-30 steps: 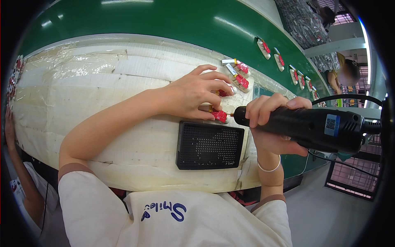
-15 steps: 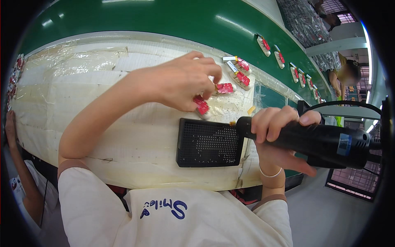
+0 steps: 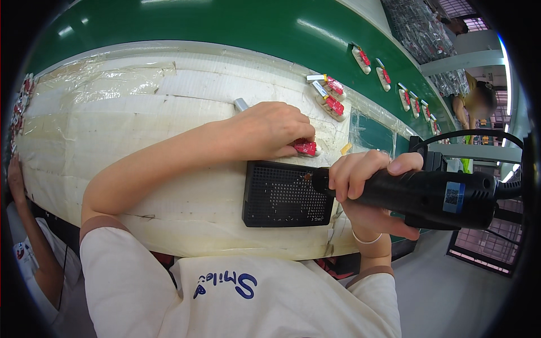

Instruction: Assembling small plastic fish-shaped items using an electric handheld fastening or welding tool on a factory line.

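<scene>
My left hand rests on the white taped bench and holds a small red and white part down against it, just above a black perforated tray. My right hand grips a black powered hand tool with a cable at its rear; its tip lies over the tray's upper right corner, close to the red part. A thin grey piece shows behind my left hand.
Two more red and white parts lie at the bench's far edge. Several others ride on the green conveyor belt beyond. Another person stands at the far right. Someone's arm shows at the left edge.
My left hand has brought a red part down from the far pile toward the tray and pressed it to the bench. The tool has dropped lower, its tip now at the tray's corner.
</scene>
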Demonstrator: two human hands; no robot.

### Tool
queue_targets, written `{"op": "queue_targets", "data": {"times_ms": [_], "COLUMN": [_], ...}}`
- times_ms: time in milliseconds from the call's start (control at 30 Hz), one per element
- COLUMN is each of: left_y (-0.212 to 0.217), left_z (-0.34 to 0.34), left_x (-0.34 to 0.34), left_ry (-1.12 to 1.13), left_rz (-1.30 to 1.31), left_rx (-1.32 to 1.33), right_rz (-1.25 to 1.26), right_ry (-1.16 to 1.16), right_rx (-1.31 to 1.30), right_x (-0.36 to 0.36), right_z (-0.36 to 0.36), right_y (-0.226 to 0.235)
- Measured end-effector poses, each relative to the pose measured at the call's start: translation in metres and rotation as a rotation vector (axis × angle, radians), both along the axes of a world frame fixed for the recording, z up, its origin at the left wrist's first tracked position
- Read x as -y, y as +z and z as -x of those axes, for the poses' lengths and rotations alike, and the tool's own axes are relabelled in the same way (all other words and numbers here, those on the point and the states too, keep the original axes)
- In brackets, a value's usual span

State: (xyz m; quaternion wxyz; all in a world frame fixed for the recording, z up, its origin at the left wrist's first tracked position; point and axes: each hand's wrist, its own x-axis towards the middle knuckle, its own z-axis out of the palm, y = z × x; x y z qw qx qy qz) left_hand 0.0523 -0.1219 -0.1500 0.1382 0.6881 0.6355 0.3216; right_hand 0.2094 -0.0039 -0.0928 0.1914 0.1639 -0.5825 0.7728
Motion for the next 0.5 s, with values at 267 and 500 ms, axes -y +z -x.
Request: {"op": "queue_targets", "data": {"times_ms": [267,500], "left_y": [0.006,0.008], "left_z": [0.007,-0.015], "left_x": [0.005,0.006], "left_ry": [-0.094,-0.239], "left_rz": [0.007,-0.159], "left_rx": [0.123,0.105], "right_rz": [-0.159,-0.141], "right_ry": [-0.138,-0.124], "right_rx": [-0.022,-0.131], "right_x": [0.007,0.009], "right_z": [0.007,0.005], "right_y": [0.001,0.010]}}
